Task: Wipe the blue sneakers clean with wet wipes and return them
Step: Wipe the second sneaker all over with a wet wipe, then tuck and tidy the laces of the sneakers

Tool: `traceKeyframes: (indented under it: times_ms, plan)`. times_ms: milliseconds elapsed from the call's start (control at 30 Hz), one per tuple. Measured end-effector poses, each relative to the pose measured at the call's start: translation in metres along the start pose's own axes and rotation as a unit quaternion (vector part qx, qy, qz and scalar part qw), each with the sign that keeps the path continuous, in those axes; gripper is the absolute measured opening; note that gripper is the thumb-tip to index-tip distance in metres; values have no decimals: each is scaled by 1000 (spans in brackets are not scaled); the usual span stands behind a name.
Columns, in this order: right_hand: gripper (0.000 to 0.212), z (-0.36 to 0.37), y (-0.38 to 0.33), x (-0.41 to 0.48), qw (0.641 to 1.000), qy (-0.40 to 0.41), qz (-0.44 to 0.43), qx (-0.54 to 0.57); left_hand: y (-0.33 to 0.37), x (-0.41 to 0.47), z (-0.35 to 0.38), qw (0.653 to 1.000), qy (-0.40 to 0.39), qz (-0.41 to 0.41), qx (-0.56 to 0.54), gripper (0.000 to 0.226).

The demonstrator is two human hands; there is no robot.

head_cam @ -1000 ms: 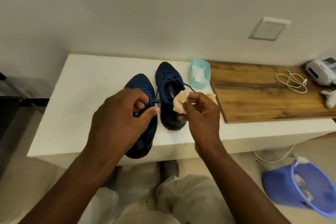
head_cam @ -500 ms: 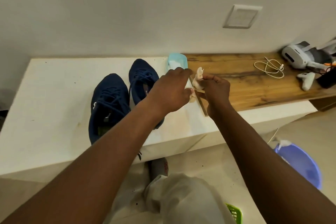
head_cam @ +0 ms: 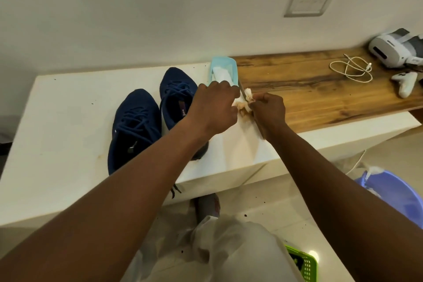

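Two blue sneakers stand side by side on the white ledge, toes toward the wall: the left sneaker and the right sneaker, whose heel my left forearm hides. To their right, over the ledge where the wood begins, both hands meet on a dirty, brown-stained wipe. My left hand holds its left side, and my right hand pinches its right side. Behind the hands lies an open light-blue wet wipes pack with a white wipe sticking out.
On the wooden top at right lie a white cable, a white controller and a white headset. On the floor are a blue bin with used wipes and a green basket.
My left hand let go of the left sneaker and moved right to join the right hand on the dirty wipe. Both hands shifted toward the wipes pack, and my view turned right.
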State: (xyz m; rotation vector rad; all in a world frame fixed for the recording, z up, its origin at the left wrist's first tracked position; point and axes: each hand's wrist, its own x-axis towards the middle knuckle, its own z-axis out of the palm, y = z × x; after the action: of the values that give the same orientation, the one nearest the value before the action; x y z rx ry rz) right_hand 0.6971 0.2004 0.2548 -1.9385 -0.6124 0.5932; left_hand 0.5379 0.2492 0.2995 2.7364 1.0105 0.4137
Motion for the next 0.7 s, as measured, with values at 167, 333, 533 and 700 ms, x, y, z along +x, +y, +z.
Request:
traceKeyframes:
  times_ms: [167, 333, 533, 700]
  plan:
    - [17, 6, -22, -32, 997, 35, -62, 8, -35, -51, -48, 985, 75, -110, -108, 30]
    - [13, 39, -52, -113, 976, -72, -208, -12, -87, -123, -84, 951, 26, -264, -159, 46]
    - [42, 96, -64, -180, 899, -245, -273, -238, -112, -179, -79, 931, -36, -274, -236, 68]
    - [44, 103, -74, -184, 908, -215, -216, -286, -123, -190, -61, 926, 125, -248, -256, 28]
